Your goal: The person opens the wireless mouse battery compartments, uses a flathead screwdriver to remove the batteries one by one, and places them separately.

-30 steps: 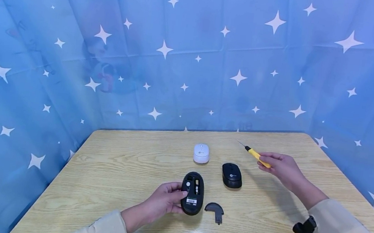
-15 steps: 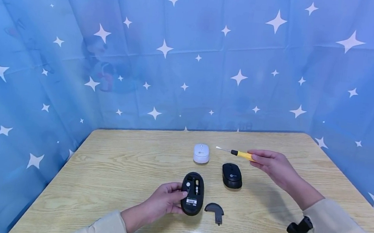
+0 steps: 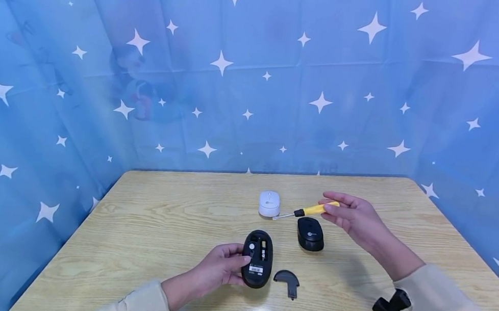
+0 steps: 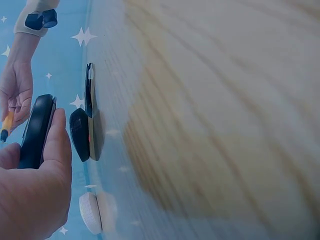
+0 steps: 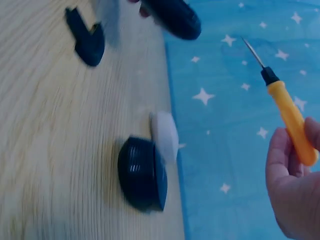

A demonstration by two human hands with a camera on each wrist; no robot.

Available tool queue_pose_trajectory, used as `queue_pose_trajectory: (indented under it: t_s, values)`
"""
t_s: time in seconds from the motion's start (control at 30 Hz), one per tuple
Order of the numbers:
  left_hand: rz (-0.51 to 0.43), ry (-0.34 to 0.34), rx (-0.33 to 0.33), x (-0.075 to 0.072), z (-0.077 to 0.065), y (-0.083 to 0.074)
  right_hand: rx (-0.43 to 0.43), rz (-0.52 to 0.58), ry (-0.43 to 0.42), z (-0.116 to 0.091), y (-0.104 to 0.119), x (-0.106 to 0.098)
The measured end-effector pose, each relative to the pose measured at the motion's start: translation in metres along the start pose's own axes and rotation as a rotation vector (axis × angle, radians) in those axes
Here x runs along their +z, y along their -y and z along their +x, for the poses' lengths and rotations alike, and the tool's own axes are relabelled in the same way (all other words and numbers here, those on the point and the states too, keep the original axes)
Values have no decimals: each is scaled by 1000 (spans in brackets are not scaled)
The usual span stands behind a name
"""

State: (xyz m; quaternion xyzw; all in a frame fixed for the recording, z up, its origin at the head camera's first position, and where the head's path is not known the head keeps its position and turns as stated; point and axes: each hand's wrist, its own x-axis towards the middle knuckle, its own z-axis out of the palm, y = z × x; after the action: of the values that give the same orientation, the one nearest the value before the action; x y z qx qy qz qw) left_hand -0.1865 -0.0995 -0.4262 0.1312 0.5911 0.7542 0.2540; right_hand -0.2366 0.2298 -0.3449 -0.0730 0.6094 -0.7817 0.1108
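Note:
My left hand (image 3: 221,268) grips a black computer mouse (image 3: 255,277) by its left side, underside facing up, held above the table. Its battery compartment lies uncovered, with something light and yellowish in the slot. In the left wrist view the mouse (image 4: 37,131) is seen edge-on between thumb and fingers. My right hand (image 3: 353,221) pinches the yellow handle of a screwdriver (image 3: 314,210), its metal shaft pointing left and slightly down, apart from the held mouse. The right wrist view shows the screwdriver (image 5: 290,115) whole. A black battery cover (image 3: 288,281) lies right of the held mouse.
On the wooden table (image 3: 169,208), a white mouse (image 3: 269,203) stands behind the held one. Another black mouse (image 3: 310,234) sits right of it, just under the screwdriver. A blue curtain (image 3: 240,72) with white stars hangs behind the table.
My right hand has moved left and a little toward me with the screwdriver, whose tip swung from pointing up-left to down-left. The left hand and the mouse it holds stay put.

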Motion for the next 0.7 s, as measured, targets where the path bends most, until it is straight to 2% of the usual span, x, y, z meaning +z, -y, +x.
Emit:
queue_pose_trajectory:
  t_s: [0.23,0.4,0.7]
  values:
    - [-2,6,4,2,0,1,23,158,44,2,0,14]
    - [-11,9,6,2,-1,1,37,216,68,3,-3,21]
    - [-7,16,-4,4,-3,1,41,143,49,5,-4,34]
